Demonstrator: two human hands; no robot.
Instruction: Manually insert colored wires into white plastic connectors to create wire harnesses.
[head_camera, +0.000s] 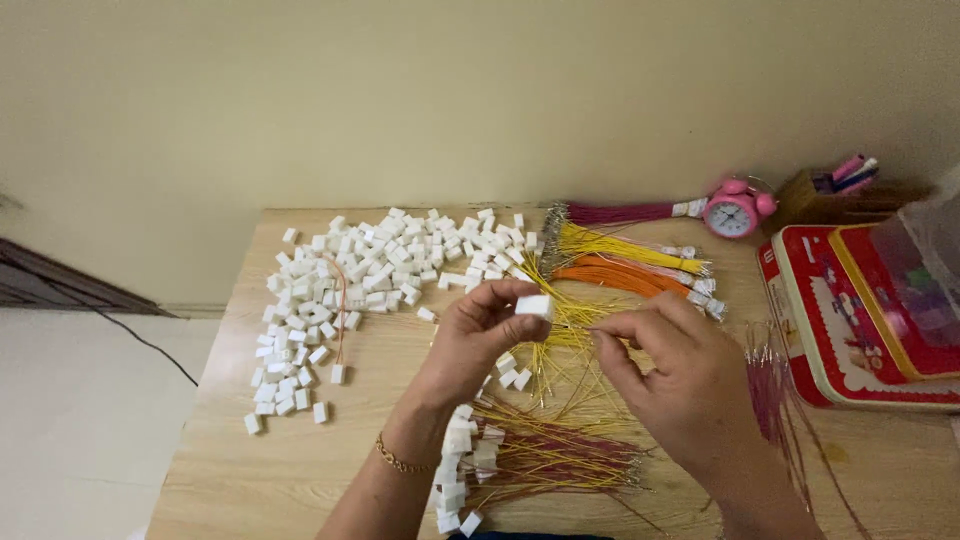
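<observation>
A small white plastic connector block (533, 305) sits pinched, raised above the counter (300, 470). Thin yellow wires (560, 335) fan out loosely just beneath and beside it, crossing one another.

The clear plastic container (925, 262) at the right edge is cut off and blurred; the red rectangular tin (835, 345) runs partly beneath it.

1. Loose connector blocks (340, 290) spread on the table (260, 470) left of and behind the left hand (480, 335).
2. Wire bundles (630, 265) behind the right hand (670, 375).
3. Clock (733, 212) farther behind; tin box (850, 320) right.
4. Finished wired pieces (530, 455) lie between both wrists.
</observation>
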